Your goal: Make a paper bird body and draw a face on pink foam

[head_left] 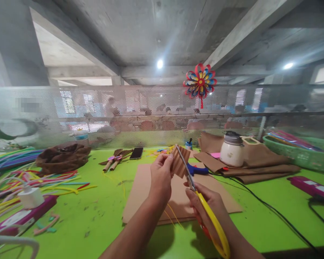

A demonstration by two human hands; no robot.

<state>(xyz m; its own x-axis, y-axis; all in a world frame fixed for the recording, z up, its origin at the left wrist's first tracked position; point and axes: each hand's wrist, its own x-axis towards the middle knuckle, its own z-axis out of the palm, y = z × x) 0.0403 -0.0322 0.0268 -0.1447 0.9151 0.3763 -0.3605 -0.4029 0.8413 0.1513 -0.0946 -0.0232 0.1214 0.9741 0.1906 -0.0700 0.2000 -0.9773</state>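
Note:
My left hand (162, 176) pinches a small piece of striped brown corrugated cardboard (181, 163) by its left side, raised above the table. In my right hand (207, 201) is a pair of scissors (209, 212) with yellow and red handles. The scissor blades point up and lie across the right part of the striped piece; whether they are cutting into it I cannot tell. Below both hands lies a flat tan cardboard sheet (140, 187), with thin yellow strands (175, 214) hanging over it. A dark blue-handled tool (198, 169) rests just behind the scissors.
The table (97, 216) is bright green. Left are pipe cleaners (56, 181), a brown cloth bundle (63, 158) and a purple power strip (24, 214). A phone (136, 153) lies behind. Right are a white jar (231, 151), brown paper (267, 162), a green basket (307, 158) and a black cable (267, 203).

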